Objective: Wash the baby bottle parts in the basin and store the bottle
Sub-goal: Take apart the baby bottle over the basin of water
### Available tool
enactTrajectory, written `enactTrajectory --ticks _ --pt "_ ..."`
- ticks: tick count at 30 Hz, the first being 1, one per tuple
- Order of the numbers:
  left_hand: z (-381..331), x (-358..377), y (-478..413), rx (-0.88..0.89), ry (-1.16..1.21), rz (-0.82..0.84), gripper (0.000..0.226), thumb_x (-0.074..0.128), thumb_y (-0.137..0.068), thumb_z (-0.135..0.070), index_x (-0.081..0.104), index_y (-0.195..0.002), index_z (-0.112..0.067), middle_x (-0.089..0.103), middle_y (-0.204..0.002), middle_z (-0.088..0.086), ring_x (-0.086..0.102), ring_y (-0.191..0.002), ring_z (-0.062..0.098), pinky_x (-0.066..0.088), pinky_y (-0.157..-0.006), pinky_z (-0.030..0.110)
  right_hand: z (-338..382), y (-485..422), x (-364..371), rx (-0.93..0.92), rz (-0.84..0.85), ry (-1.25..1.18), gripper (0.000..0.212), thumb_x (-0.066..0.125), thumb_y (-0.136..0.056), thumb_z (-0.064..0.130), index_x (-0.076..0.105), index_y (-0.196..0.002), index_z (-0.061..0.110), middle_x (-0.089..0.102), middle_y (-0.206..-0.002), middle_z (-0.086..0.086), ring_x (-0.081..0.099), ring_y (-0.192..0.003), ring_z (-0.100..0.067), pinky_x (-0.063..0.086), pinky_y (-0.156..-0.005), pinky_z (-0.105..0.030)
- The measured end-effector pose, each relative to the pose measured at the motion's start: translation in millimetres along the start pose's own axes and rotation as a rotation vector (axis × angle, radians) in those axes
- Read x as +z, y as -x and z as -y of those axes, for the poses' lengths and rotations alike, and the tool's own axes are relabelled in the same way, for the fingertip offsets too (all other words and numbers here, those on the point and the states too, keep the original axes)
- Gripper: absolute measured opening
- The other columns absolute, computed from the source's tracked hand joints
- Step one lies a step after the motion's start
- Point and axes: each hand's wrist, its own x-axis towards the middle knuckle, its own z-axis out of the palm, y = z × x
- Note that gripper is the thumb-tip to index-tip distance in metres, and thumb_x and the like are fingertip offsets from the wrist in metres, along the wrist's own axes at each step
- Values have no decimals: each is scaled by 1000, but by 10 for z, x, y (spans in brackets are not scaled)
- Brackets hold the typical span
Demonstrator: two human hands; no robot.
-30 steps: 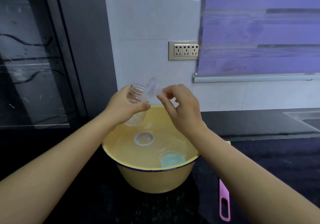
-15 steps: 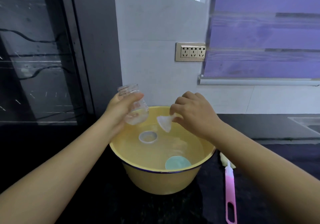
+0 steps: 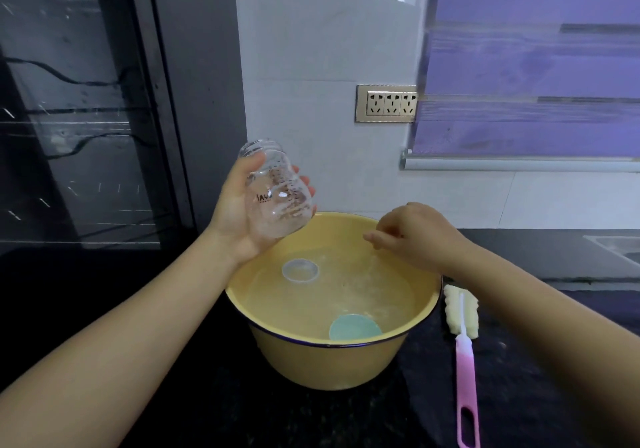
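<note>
Head view, centre: left hand [image 3: 235,212] grasping clear bottle [image 3: 277,198], mouth up, tilted over yellow basin [image 3: 346,361] — probably so drips fall in. Right hand [image 3: 419,236] loose, empty, above the water. Ring [image 3: 300,270] and teal cap [image 3: 355,327] soaking — brush [image 3: 462,312] on worktop [image 3: 207,395], lower right.

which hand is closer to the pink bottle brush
Right. The right hand hovers over the right side of the basin, just up-left of the brush; the left hand grips the bottle across the basin.

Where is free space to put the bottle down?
The counter left and front of the basin is bare, as is the water between the clear ring and teal lid. On the right, the brush crowds the rim.
</note>
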Motion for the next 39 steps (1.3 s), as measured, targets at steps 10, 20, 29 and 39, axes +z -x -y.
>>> enactTrajectory --ticks 10,20,29,39 --pt "68 81 94 -102 -48 372 81 91 -29 -38 56 -96 -7 66 -78 12 65 -73 29 51 -78 48 -393 283 -189 218 -74 -158 9 55 -90 31 63 -94 30 60 -73 12 56 -75 -13 39 -63 -27" --pt "144 225 108 -134 -4 278 84 92 -22 -34 56 -94 -8 69 -75 11 69 -68 27 58 -66 40 -816 683 46 556 215 62 32 65 -81 39 49 -100 19 59 -100 -2 55 -88 -20 46 -73 -34" --pt "272 255 -19 -62 -314 53 24 65 -65 -31 64 -85 -18 70 -88 2 70 -78 15 58 -71 33 -810 886 399 744 328 -89 66 72 -73 50 41 -116 11 56 -106 -6 54 -94 -23 45 -74 -33" --pt "175 92 -89 -183 -396 78 49 75 -55 -34 58 -99 -22 66 -95 7 69 -80 22 58 -65 35 -596 723 205 715 -166 -480 38 65 -82 38 48 -109 16 59 -82 2 58 -72 -14 43 -61 -27"
